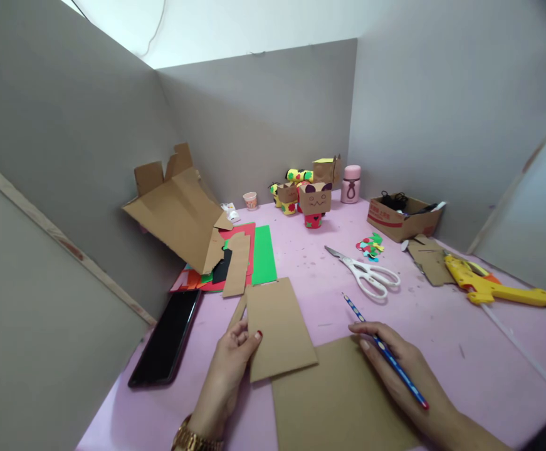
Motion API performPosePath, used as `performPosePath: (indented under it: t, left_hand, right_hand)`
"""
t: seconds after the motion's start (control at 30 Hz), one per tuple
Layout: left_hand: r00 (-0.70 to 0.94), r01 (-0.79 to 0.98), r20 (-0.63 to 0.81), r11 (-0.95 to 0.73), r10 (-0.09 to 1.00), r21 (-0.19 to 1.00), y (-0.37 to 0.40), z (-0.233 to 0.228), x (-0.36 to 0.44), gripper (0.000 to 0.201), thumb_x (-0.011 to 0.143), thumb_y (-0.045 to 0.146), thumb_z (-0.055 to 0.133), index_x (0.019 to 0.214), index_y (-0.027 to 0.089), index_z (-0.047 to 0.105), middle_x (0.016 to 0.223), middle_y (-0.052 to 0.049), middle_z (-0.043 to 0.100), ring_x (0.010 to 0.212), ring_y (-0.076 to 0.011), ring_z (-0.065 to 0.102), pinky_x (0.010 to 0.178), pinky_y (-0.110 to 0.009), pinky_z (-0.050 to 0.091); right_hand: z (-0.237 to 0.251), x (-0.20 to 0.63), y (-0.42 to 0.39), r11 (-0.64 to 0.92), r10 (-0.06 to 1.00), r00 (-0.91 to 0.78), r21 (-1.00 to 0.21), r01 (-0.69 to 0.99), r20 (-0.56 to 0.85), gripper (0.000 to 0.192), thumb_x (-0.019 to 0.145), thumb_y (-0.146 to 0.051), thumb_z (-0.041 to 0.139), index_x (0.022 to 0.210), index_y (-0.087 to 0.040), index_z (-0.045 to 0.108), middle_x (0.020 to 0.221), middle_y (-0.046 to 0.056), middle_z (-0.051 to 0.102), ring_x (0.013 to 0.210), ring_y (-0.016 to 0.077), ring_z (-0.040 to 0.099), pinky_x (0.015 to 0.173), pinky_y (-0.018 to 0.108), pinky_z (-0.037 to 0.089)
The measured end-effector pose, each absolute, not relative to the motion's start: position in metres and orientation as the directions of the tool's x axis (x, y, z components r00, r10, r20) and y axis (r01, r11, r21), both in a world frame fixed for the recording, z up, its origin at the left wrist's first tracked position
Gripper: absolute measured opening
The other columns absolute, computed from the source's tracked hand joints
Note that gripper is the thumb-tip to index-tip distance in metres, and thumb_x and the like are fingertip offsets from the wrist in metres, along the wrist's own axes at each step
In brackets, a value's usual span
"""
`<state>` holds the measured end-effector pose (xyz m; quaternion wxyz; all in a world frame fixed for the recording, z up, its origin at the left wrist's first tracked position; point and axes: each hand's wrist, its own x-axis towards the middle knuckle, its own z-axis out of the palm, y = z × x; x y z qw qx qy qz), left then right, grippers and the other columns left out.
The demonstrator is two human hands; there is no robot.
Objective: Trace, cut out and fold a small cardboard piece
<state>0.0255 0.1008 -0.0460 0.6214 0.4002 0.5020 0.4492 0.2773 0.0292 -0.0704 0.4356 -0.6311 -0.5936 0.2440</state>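
Grey partition boards wall in a pink table, seen from above by the person working at it.

At the near edge the left hand pinches the left side of a cardboard piece, thumb on top, fingers tucked under. That piece lies tilted, its lower corner overlapping a larger cardboard sheet flat on the table. The right hand rests palm down on the sheet's upper right edge, fingers loosely curled around a blue pencil whose tip pokes out past the fingertips onto the pink surface.

Just beyond the pencil tip lie white scissors, blades closed. Further out from the right fingers is a small heap of coloured paper bits, and behind it an open carton holding dark cords and a white object I cannot make out. Right of the right hand a yellow glue gun lies on its side, near some cardboard scraps.

Left of the left fingers a dark phone lies face up. Beyond those fingers are red and green paper sheets with cardboard offcuts on them, and a flattened box leaning on the wall. At the far wall stand cardboard figures, a pink bottle and a small cup; what the cup holds cannot be seen.
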Motion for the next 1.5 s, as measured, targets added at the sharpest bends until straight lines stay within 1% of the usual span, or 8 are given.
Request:
performPosePath:
  t: [0.17,0.5,0.67,0.8,0.93,1.07,1.27,1.5]
  left_hand:
    - [0.086,-0.14,-0.262,0.272,0.961,0.952,0.101,-0.049,0.026,0.045,0.068,0.017,0.07,0.108,0.011,0.052,0.077,-0.008,0.076,0.073,-0.0206,0.071,0.065,-0.026,0.053]
    - [0.059,-0.109,-0.219,0.224,0.974,0.968,0.101,-0.055,0.029,0.039,0.069,0.017,0.068,0.106,0.013,0.054,0.077,-0.007,0.076,0.07,-0.0205,0.071,0.063,-0.027,0.052]
    - [0.029,-0.079,-0.198,0.2,0.98,0.977,0.098,-0.053,0.032,0.031,0.07,0.018,0.067,0.099,0.015,0.057,0.074,-0.005,0.076,0.069,-0.0207,0.071,0.064,-0.028,0.053]
    - [0.006,-0.02,-0.171,0.171,0.985,0.985,0.097,-0.058,0.033,0.03,0.069,0.02,0.067,0.097,0.017,0.058,0.073,-0.005,0.076,0.07,-0.0211,0.071,0.066,-0.03,0.052]
    - [-0.03,0.096,-0.123,0.125,0.992,0.988,0.096,-0.063,0.033,0.029,0.072,0.02,0.062,0.1,0.017,0.058,0.073,-0.005,0.075,0.071,-0.022,0.07,0.064,-0.03,0.052]
    - [-0.079,0.285,-0.03,0.051,0.996,0.957,0.093,-0.06,0.033,0.026,0.071,0.023,0.062,0.097,0.019,0.061,0.075,-0.005,0.074,0.072,-0.0241,0.068,0.062,-0.03,0.049]
    - [-0.097,0.554,0.133,-0.057,0.986,0.83,0.084,-0.049,0.035,0.027,0.073,0.027,0.06,0.1,0.021,0.063,0.083,-0.008,0.07,0.086,-0.029,0.063,0.075,-0.035,0.043]
    - [-0.049,0.724,0.202,-0.105,0.978,0.682,0.083,-0.049,0.034,0.031,0.077,0.029,0.055,0.106,0.018,0.06,0.087,-0.011,0.069,0.092,-0.032,0.062,0.078,-0.038,0.043]
  right_hand:
    - [-0.079,0.279,0.031,0.189,0.946,0.106,-0.786,0.589,0.307,0.022,0.088,-0.032,0.043,0.1,-0.024,0.06,0.1,0.006,0.067,0.097,0.0229,0.062,0.085,0.037,0.05]
    - [-0.077,0.271,0.029,0.251,0.944,0.008,-0.731,0.634,0.331,0.02,0.088,-0.023,0.041,0.096,-0.023,0.059,0.097,0.008,0.066,0.094,0.0228,0.061,0.085,0.039,0.049]
    - [-0.076,0.264,0.033,0.377,0.92,-0.168,-0.685,0.623,0.353,0.022,0.088,-0.018,0.04,0.097,-0.025,0.06,0.094,0.007,0.067,0.091,0.0223,0.061,0.078,0.036,0.05]
    - [-0.072,0.257,0.035,0.473,0.881,-0.342,-0.601,0.645,0.326,0.025,0.086,-0.018,0.045,0.101,-0.028,0.063,0.104,0.007,0.069,0.103,0.0251,0.059,0.084,0.04,0.049]
    - [-0.068,0.256,0.034,0.507,0.859,-0.44,-0.553,0.661,0.26,0.024,0.088,-0.019,0.045,0.103,-0.028,0.061,0.115,0.009,0.066,0.108,0.0265,0.055,0.086,0.043,0.046]
    - [-0.068,0.255,0.034,0.522,0.845,-0.491,-0.523,0.673,0.212,0.02,0.09,-0.022,0.043,0.099,-0.026,0.06,0.11,0.009,0.067,0.103,0.026,0.057,0.083,0.042,0.045]
    - [-0.067,0.255,0.034,0.52,0.85,-0.48,-0.496,0.695,0.219,0.02,0.09,-0.019,0.042,0.101,-0.026,0.057,0.107,0.008,0.067,0.103,0.0253,0.056,0.083,0.04,0.043]
    - [-0.066,0.256,0.035,0.552,0.825,-0.509,-0.538,0.637,0.244,0.021,0.09,-0.019,0.042,0.104,-0.028,0.053,0.106,0.005,0.066,0.1,0.0231,0.055,0.084,0.038,0.041]
